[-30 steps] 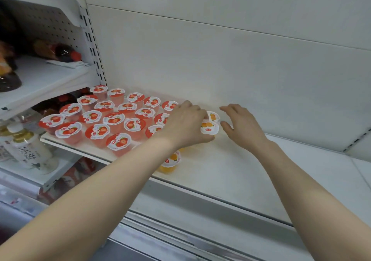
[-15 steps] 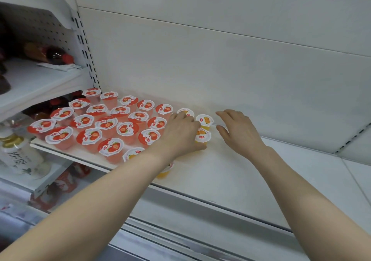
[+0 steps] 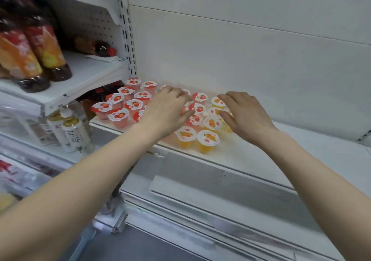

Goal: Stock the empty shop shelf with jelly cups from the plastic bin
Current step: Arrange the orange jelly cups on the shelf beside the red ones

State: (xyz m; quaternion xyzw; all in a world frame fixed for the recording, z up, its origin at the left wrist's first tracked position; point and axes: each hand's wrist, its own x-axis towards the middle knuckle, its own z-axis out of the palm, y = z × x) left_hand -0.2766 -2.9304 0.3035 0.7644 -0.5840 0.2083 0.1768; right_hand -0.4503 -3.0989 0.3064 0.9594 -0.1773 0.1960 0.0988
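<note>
Hazard 1, toppling: the left hand [image 3: 167, 112] lies palm-down over the red strawberry jelly cups [image 3: 118, 116], fingers loosely curled and resting on the lids near the boundary with the orange jelly cups [image 3: 207, 140]. It pinches nothing that can be seen. The cups stand touching one another in tight rows, so a sideways push on one is likely to shift or tip its neighbours.

Hazard 2, edge fall: the two front orange cups stand close to the front lip of the shelf [image 3: 301, 160]. A forward sweep of either hand could carry them over it.

Hazard 3, mixed rows: the right hand [image 3: 247, 114] hovers over the right side of the orange group, fingers spread and bent downward; whether it grips a cup beneath the palm cannot be told. Nudging here could drive orange cups in among the red ones.

Containers: each cup is a small clear tub sealed with a printed foil lid. Red cups fill the left part of the shelf, orange cups sit just to their right, and the rest of the shelf to the right is bare. All visible lids appear intact. The plastic bin is not in view.

Adjacent shelves on the left carry bottled drinks [image 3: 40, 49], well apart from the cups
</note>
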